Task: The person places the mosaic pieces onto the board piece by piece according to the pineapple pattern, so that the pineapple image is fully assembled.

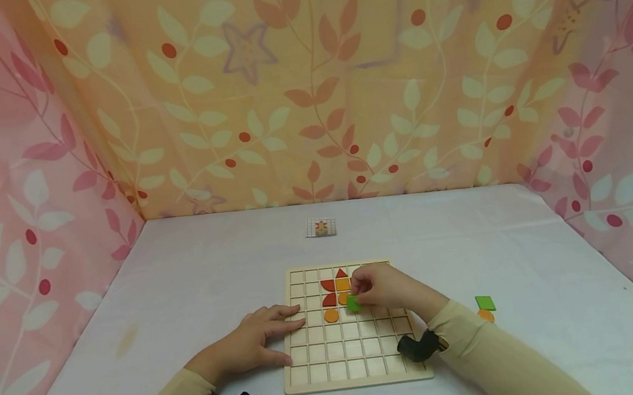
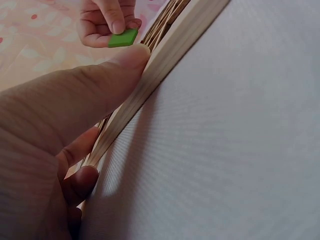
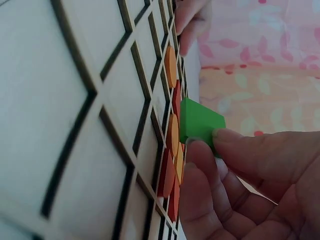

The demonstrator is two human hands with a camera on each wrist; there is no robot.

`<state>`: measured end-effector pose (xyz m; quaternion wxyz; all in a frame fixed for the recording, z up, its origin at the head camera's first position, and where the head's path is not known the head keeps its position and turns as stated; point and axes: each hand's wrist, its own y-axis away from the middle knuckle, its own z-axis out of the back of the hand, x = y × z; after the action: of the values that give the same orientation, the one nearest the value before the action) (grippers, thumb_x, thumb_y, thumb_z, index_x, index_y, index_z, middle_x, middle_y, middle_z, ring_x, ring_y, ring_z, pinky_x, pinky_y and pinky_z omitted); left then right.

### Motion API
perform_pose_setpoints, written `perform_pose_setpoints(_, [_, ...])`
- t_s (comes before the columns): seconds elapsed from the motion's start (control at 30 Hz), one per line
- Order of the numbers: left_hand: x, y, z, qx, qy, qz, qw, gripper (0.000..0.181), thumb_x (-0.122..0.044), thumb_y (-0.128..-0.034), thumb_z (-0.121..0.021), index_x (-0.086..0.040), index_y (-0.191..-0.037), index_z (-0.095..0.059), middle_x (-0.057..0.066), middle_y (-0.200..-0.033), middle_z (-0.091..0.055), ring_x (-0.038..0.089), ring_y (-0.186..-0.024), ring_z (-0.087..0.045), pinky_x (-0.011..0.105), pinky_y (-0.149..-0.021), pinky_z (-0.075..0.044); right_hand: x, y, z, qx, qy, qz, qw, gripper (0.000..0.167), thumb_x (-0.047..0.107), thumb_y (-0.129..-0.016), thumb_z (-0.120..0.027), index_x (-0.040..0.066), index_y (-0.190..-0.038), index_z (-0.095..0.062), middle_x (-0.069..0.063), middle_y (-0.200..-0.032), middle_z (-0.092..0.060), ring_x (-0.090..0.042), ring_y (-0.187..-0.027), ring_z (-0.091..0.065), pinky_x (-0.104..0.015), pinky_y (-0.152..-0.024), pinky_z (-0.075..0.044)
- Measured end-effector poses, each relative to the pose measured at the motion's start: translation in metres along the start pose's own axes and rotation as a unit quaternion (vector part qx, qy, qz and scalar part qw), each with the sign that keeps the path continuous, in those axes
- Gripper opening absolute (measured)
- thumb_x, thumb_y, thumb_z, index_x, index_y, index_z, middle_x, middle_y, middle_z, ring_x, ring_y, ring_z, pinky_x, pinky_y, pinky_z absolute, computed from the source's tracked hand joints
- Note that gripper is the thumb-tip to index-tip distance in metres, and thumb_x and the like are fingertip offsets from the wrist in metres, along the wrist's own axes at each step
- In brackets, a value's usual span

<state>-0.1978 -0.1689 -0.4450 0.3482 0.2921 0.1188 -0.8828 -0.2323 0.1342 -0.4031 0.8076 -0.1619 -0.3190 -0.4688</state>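
Note:
A wooden grid board lies on the white table, holding red pieces, a yellow-orange square and orange round pieces. Between thumb and fingers, the right hand pinches a green square piece over the board; the right wrist view shows this green piece held on edge beside the orange and red pieces. The left hand rests with fingers spread along the board's left edge, its thumb touching the wooden side in the left wrist view.
Right of the board lie another green piece and an orange round piece, close together. A small patterned card sits beyond the board. Floral cloth hangs behind and at both sides of the table.

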Motion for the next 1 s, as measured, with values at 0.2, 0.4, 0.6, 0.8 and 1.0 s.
perform_pose_setpoints(0.2, [-0.001, 0.0, 0.001, 0.005, 0.006, 0.007, 0.9999, 0.068, -0.053, -0.0748, -0.065, -0.028, -0.135, -0.046, -0.004, -0.146, -0.032, 0.024, -0.129, -0.029, 0.053, -0.097, -0.018, 0.005, -0.005, -0.006, 0.014, 0.002, -0.004, 0.9999, 0.012, 0.005, -0.078, -0.069, 0.012, -0.075, -0.059, 0.006, -0.069, -0.058, -0.011, -0.066, -0.052, -0.029, -0.064, -0.043])
perform_pose_setpoints(0.4, [-0.001, 0.0, 0.0, 0.004, 0.007, 0.006, 1.0, 0.067, -0.053, -0.0748, -0.065, -0.028, -0.134, -0.047, -0.004, -0.145, -0.032, 0.023, -0.129, -0.03, 0.053, -0.097, -0.019, 0.012, -0.004, -0.009, 0.031, -0.003, -0.009, 0.9995, 0.011, 0.002, -0.078, -0.068, 0.011, -0.073, -0.061, 0.005, -0.067, -0.06, -0.009, -0.063, -0.054, -0.026, -0.06, -0.044])
perform_pose_setpoints(0.6, [0.0, 0.0, 0.0, 0.002, 0.006, 0.005, 1.0, 0.067, -0.053, -0.0748, -0.065, -0.028, -0.134, -0.047, -0.004, -0.145, -0.032, 0.023, -0.128, -0.03, 0.053, -0.096, -0.019, 0.014, -0.003, -0.011, 0.027, 0.013, -0.028, 0.9992, 0.011, 0.005, -0.077, -0.07, 0.013, -0.071, -0.064, 0.007, -0.068, -0.059, -0.01, -0.066, -0.052, -0.027, -0.06, -0.043])
perform_pose_setpoints(0.8, [-0.001, 0.0, 0.001, 0.008, 0.011, 0.018, 0.9998, 0.068, -0.053, -0.0738, -0.066, -0.03, -0.134, -0.047, -0.007, -0.146, -0.031, 0.021, -0.13, -0.028, 0.052, -0.098, -0.018, 0.013, -0.003, -0.01, 0.017, 0.016, -0.049, 0.9985, 0.013, 0.005, -0.077, -0.07, 0.014, -0.068, -0.067, 0.006, -0.068, -0.06, -0.013, -0.067, -0.05, -0.028, -0.061, -0.042])
perform_pose_setpoints(1.0, [-0.002, 0.0, 0.001, 0.008, 0.012, 0.018, 0.9997, 0.068, -0.053, -0.0735, -0.066, -0.03, -0.134, -0.046, -0.008, -0.145, -0.031, 0.021, -0.13, -0.028, 0.052, -0.098, -0.018, 0.014, -0.005, -0.01, 0.02, 0.04, -0.034, 0.9984, 0.014, 0.006, -0.073, -0.073, 0.014, -0.066, -0.065, 0.008, -0.065, -0.058, -0.011, -0.066, -0.049, -0.028, -0.062, -0.041])
